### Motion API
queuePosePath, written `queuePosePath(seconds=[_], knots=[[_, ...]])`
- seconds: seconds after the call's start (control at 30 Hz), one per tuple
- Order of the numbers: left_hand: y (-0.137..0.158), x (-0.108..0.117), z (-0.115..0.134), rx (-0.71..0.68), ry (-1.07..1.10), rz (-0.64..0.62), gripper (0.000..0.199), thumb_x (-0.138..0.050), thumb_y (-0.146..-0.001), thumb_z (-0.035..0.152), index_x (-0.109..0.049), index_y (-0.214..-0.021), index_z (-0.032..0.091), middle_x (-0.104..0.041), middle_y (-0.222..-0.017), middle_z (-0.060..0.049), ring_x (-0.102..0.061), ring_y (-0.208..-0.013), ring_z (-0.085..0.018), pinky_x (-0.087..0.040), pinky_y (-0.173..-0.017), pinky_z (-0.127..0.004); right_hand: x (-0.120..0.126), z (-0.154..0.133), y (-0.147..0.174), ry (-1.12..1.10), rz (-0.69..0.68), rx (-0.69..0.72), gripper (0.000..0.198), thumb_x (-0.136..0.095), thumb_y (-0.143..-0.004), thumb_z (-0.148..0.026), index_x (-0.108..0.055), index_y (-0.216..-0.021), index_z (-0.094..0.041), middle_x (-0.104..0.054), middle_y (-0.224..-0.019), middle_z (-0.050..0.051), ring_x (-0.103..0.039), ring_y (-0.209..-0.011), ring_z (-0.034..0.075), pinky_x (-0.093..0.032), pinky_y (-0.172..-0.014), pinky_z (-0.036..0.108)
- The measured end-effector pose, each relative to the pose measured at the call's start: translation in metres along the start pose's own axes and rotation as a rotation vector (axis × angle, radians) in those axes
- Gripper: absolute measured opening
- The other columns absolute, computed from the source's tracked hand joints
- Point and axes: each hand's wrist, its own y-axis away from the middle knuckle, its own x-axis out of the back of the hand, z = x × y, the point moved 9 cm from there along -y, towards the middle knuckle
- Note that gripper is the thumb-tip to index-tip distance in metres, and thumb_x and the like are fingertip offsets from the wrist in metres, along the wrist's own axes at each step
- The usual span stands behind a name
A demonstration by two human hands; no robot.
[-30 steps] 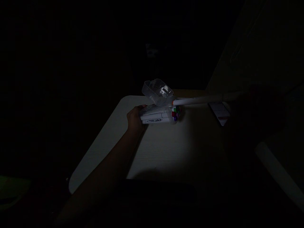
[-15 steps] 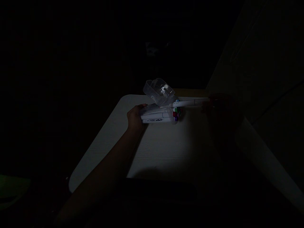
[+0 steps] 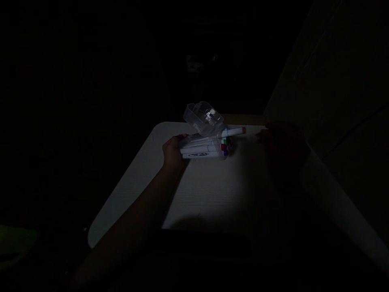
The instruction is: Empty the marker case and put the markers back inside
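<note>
My left hand [image 3: 172, 152] is wrapped round the closed end of a clear plastic marker case [image 3: 199, 148], which lies tilted over the white table. White markers fill the case, and their red, green and purple ends [image 3: 225, 149] show at its mouth. Its clear lid [image 3: 204, 117] is flipped back at the far side. One marker with an orange end [image 3: 235, 132] juts well out of the mouth. In deep shadow to the right, my right hand [image 3: 282, 140] is apart from that marker, its fingers spread with nothing visible between them.
The pale table [image 3: 206, 190] has a rounded far left corner. A dark strip lies across its near side. Beyond the far edge runs a brownish ledge [image 3: 243, 119]. On the right stands a dim wall [image 3: 343, 89]. Something green [image 3: 18, 243] shows at lower left.
My right hand has let go of the marker, which now sits further inside the case with its orange end showing. My left hand and the case have hardly moved.
</note>
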Motion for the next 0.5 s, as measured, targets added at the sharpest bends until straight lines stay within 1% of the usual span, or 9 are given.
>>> queuePosePath(seconds=[0.1, 0.2, 0.37, 0.5], knots=[[-0.002, 0.0019, -0.0011, -0.011, -0.006, -0.009, 0.025, -0.067, -0.056, 0.035, -0.07, -0.071, 0.015, -0.068, -0.071, -0.006, -0.063, -0.06, -0.017, -0.048, -0.054, -0.026, -0.0007, 0.0031, -0.0002, -0.03, 0.011, -0.009, 0.02, -0.072, -0.091, -0.034, -0.074, -0.106, -0.021, -0.073, -0.111, 0.006, -0.075, -0.088, 0.014, -0.063, -0.076, 0.032], [-0.0031, 0.0024, -0.0021, -0.015, -0.015, -0.024, 0.024, -0.067, -0.057, 0.035, -0.069, -0.071, 0.015, -0.068, -0.072, -0.006, -0.063, -0.061, -0.017, -0.047, -0.054, -0.027, 0.0002, 0.0042, -0.0002, -0.001, 0.03, 0.003, 0.02, -0.071, -0.092, -0.035, -0.073, -0.106, -0.022, -0.073, -0.109, 0.005, -0.075, -0.09, 0.015, -0.062, -0.078, 0.033], [0.0007, 0.0021, -0.0002, 0.006, 0.007, 0.012, 0.023, -0.066, -0.054, 0.033, -0.07, -0.068, 0.015, -0.07, -0.072, -0.006, -0.063, -0.061, -0.016, -0.047, -0.053, -0.026, 0.0002, 0.0032, 0.0002, 0.037, 0.004, 0.01, 0.019, -0.068, -0.094, -0.035, -0.072, -0.108, -0.022, -0.073, -0.112, 0.005, -0.074, -0.09, 0.015, -0.063, -0.079, 0.034], [0.0037, 0.0004, 0.0013, 0.017, 0.01, 0.023, 0.02, -0.065, -0.055, 0.031, -0.07, -0.066, 0.015, -0.069, -0.071, -0.006, -0.061, -0.06, -0.016, -0.047, -0.054, -0.026, 0.0006, 0.0037, -0.0007, 0.096, -0.014, 0.031, 0.018, -0.068, -0.096, -0.032, -0.072, -0.109, -0.022, -0.075, -0.111, 0.006, -0.074, -0.089, 0.015, -0.064, -0.081, 0.034]])
